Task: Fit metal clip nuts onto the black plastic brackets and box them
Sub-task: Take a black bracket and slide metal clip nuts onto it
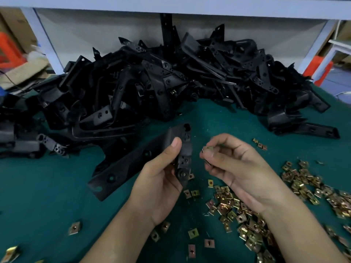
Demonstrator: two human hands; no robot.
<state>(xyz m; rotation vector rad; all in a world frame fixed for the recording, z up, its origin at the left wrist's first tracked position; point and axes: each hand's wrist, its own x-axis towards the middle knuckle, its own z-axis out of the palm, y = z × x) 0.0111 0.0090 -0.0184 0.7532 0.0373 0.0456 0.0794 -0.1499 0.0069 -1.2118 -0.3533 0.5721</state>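
My left hand (159,179) grips a long black plastic bracket (133,166) near its right end, thumb on top, above the green table. The bracket slants down to the left. My right hand (233,164) is just right of it and pinches a small metal clip nut (207,149) between thumb and fingers, a short gap from the bracket's edge. Several brass-coloured clip nuts (229,204) lie loose on the table under and to the right of my hands.
A large heap of black brackets (171,78) fills the back of the green table (38,196). More clip nuts (303,183) spread to the right edge. White shelf legs and orange items stand behind at both sides.
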